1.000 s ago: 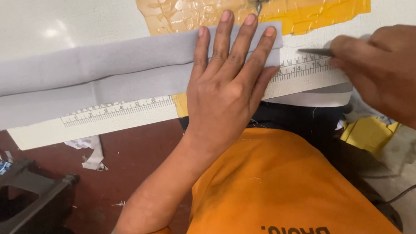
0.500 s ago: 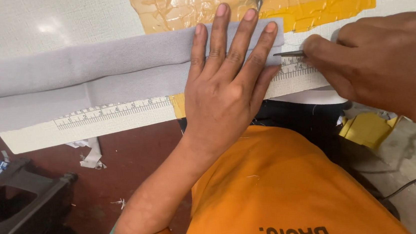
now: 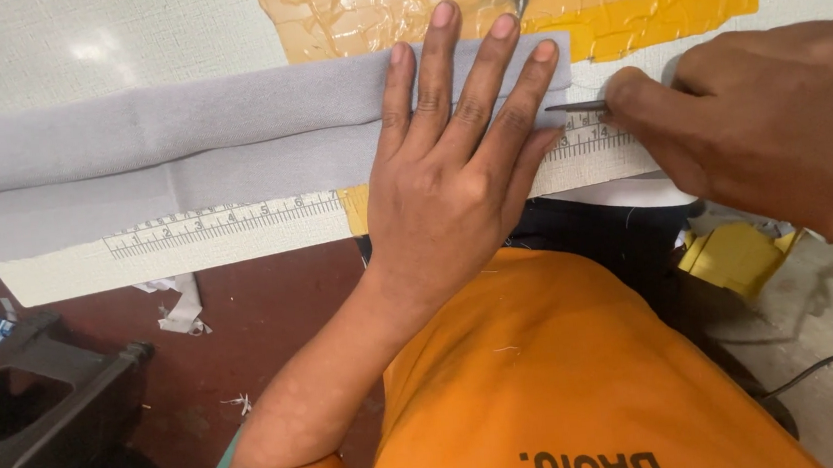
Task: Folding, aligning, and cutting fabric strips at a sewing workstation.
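With the left hand (image 3: 452,181) spread flat on the folded grey fabric strip (image 3: 178,144) over the table-edge ruler (image 3: 225,223), and the right hand (image 3: 768,123) pinching a thin metal-tipped tool (image 3: 574,107) at the strip's end — any easing of pressure could let the fabric creep and spoil the line.

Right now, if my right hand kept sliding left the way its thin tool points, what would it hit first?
Probably the left hand: the right hand aims its thin tool at the little finger pressed on the grey fabric.

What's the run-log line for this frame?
left hand: flat on grey fabric | right hand: pinching thin metal tool at fabric end | ruler underneath
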